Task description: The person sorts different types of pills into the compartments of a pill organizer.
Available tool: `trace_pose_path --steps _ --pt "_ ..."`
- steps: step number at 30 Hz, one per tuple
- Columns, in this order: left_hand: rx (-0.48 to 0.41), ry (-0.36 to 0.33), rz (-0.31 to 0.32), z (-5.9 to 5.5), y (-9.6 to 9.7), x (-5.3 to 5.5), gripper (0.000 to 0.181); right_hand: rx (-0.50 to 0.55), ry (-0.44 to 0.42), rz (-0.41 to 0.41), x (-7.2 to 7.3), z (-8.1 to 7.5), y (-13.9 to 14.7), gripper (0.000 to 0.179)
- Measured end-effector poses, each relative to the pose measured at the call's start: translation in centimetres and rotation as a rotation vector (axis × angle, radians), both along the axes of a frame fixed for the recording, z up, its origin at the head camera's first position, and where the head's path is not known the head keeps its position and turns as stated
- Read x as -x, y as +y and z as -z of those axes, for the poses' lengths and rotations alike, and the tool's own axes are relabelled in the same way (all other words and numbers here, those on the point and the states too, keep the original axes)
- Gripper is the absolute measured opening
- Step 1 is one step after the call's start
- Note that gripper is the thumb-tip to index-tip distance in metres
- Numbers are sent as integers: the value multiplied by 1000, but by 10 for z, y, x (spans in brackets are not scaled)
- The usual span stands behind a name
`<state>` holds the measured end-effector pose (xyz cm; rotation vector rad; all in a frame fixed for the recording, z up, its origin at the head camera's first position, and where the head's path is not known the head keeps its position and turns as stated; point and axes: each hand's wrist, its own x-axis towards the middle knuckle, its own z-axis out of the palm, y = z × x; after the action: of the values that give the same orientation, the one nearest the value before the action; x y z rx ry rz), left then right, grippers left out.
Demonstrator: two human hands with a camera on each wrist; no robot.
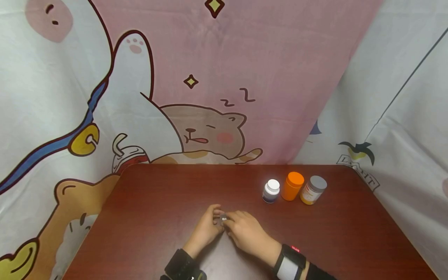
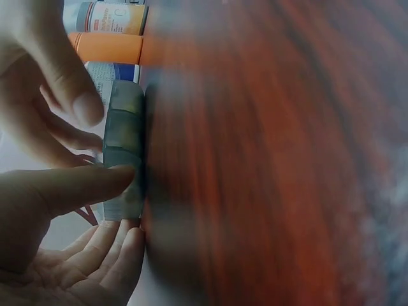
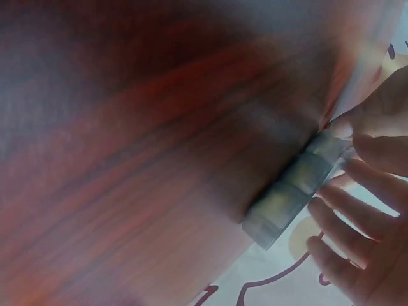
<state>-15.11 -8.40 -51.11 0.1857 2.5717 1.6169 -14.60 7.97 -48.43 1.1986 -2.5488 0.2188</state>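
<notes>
A small translucent grey pill organizer point(image 2: 124, 131) with several compartments is between my two hands, low over the table. Yellowish contents show through some compartments in the right wrist view. My left hand point(image 1: 205, 229) grips one end, its thumb point(image 2: 118, 182) laid across that end and its fingers at the box's edge. From the other side my right hand point(image 1: 246, 231) reaches in. Its fingers point(image 3: 344, 220) are fairly straight and spread along the organizer's side, fingertips right at the edge. In the left wrist view the right thumb stands slightly apart from the box.
Beyond the right hand stand a white bottle point(image 1: 271, 191), an orange bottle point(image 1: 292, 186) and a grey-lidded bottle point(image 1: 313, 189) in a row. The brown table point(image 1: 168, 194) ends at a printed cloth backdrop point(image 1: 280, 77).
</notes>
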Motion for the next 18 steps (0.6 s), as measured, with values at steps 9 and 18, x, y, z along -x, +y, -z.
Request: trace_pose_path --steps 9,18 --pt "126 31 -7 0 1 -2 61 -51 55 1 -5 1 -1 32" --pt "147 25 -1 -4 0 0 57 -235 76 20 -9 -5 -7 29"
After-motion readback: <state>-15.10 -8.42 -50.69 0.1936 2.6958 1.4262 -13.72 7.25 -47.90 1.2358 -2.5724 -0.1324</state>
